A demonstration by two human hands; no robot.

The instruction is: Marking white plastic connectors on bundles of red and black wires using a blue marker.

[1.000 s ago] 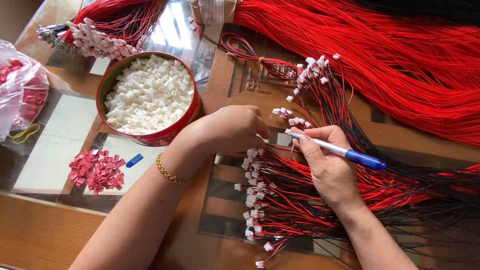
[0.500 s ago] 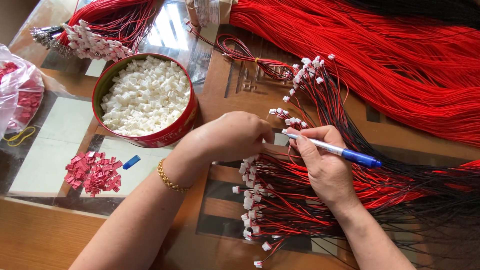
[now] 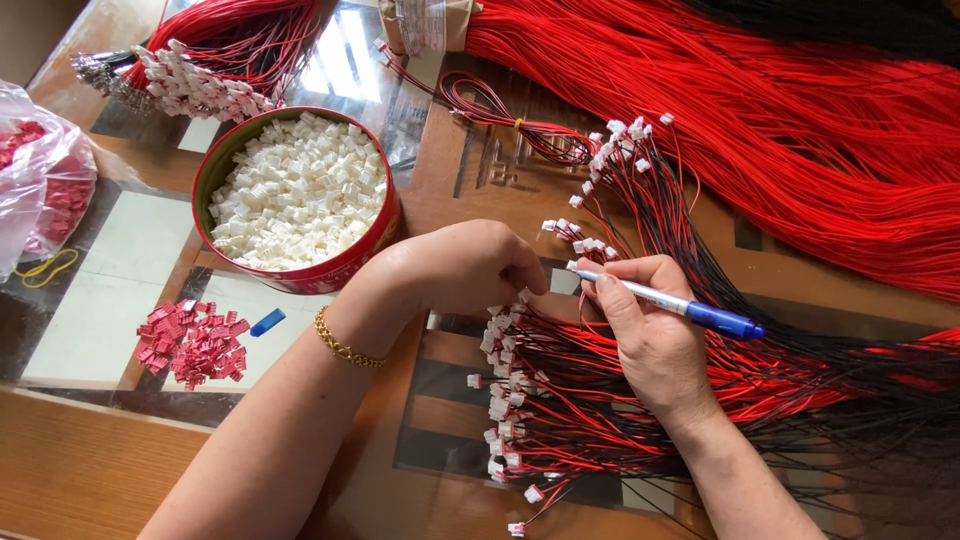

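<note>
Both hands sit about where they were a sec ago; only small shifts show: the left hand [image 3: 460, 268] has curled in tighter by the wire ends and the pen tip has edged a bit closer to it. Left grip is closed, fingers tucked under near the white connectors [image 3: 503, 385]; probably pinching one connector or wire end, but the knuckles hide it, so can't tell what's in there. Right hand [image 3: 650, 330] is closed on a blue-and-white pen [image 3: 665, 303], tip pointing left toward the left fingertips, palm resting on the red-and-black wire bundle [image 3: 640, 410] fanned across the bench [image 3: 90, 470]. So work stays at the same spot w/ no new piece picked. Around: a red round tin [image 3: 372, 255] of loose white housings just left of the left wrist, a small pile of red housings [image 3: 195, 342] w/ a blue bit beside it, a plastic bag [image 3: 35, 190] at far left, a big mass of red wire [image 3: 760, 110] top right. Loose connector ends crowd the pen's path.
</note>
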